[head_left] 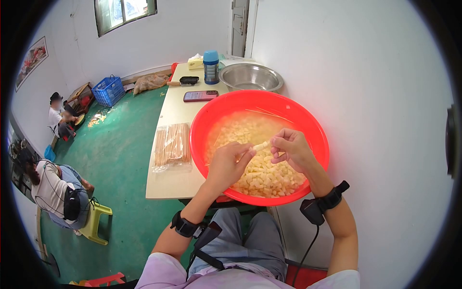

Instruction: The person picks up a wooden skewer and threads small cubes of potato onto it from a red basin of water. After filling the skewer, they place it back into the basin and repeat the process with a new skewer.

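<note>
Over a large red basin (320, 144), both my hands are raised close together. My left hand (228, 163) is closed, its thumb and fingers pinching one end of a short row of pale yellow cubes (261, 146). At the other end of that row, my right hand (294, 150) is closed in a pinch; whether it grips a cube or a stick tip is too small to tell. Any stick inside the row is hidden. Below lie many loose pale yellow cubes (264, 180) in cloudy liquid. Thin sticks (269, 114) rest near the basin's far side.
Left of the basin, a clear packet of bamboo skewers (172, 144) lies on the table (166, 185). Beyond are a phone (200, 96), a blue flask (211, 67) and a steel bowl (252, 77). A white wall (385, 120) stands at right. Two people sit at left.
</note>
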Tool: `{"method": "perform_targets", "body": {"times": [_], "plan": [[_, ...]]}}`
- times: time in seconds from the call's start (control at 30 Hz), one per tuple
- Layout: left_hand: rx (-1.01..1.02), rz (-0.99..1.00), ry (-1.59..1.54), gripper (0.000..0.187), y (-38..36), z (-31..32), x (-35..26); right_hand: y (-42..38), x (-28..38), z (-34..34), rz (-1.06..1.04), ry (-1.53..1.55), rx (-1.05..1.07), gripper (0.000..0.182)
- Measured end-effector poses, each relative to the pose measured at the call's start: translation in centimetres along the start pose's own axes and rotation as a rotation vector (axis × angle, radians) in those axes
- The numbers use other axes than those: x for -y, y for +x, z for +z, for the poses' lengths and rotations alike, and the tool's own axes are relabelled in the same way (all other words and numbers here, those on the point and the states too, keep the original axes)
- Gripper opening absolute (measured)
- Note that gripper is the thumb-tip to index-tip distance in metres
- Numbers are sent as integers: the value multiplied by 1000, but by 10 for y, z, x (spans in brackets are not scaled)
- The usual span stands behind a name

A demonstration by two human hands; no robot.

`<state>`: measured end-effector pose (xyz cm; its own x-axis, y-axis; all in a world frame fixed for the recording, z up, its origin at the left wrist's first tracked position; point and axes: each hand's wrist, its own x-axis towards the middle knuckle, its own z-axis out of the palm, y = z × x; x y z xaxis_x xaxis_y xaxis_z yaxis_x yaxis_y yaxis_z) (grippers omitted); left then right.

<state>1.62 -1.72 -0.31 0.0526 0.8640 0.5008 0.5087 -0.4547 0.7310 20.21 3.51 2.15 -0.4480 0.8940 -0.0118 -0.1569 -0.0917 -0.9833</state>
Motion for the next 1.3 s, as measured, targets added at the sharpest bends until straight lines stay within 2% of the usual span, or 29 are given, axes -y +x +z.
{"method": "perform_targets", "body": {"times": [0.13,0.23,0.43,0.53,0.6,0.7,0.73,0.83,0.97,1.03,1.13,1.17,1.2,1.3], "plan": [[-32,88,103,18,1,2,-4,-1,0,9,26,-50,-16,16],[-65,19,111,19,1,4,-3,-1,0,13,-7,-51,14,25],[-153,-17,8,36,5,7,16,-2,1,9,-122,-148,-119,33],[-56,-397,-542,47,9,1,17,2,-4,1,-185,-169,-230,26],[-39,-442,-666,52,10,-6,18,6,-8,-3,-231,-228,-290,18],[-25,-525,-804,54,11,-12,13,11,-22,-3,-512,-529,-404,18],[-23,-556,-842,54,12,-15,11,12,-25,-4,-514,-570,-403,19],[40,-600,-775,53,16,-25,6,10,-26,-4,-508,-702,-384,20],[189,-551,-370,57,29,-41,-2,1,-23,-2,-381,-987,-254,19],[204,-553,-209,59,40,-43,6,-1,-26,-3,-350,-1084,-198,19],[188,-525,-181,60,56,-47,42,2,-37,-12,-384,-1118,-162,20],[277,-508,-162,63,59,-50,48,4,-41,-16,-378,-1148,-145,21],[238,-474,-86,62,60,-48,56,5,-43,-18,-373,-1178,-127,23],[136,-340,141,61,62,-44,77,0,-39,-13,71,-1391,72,36]]}}
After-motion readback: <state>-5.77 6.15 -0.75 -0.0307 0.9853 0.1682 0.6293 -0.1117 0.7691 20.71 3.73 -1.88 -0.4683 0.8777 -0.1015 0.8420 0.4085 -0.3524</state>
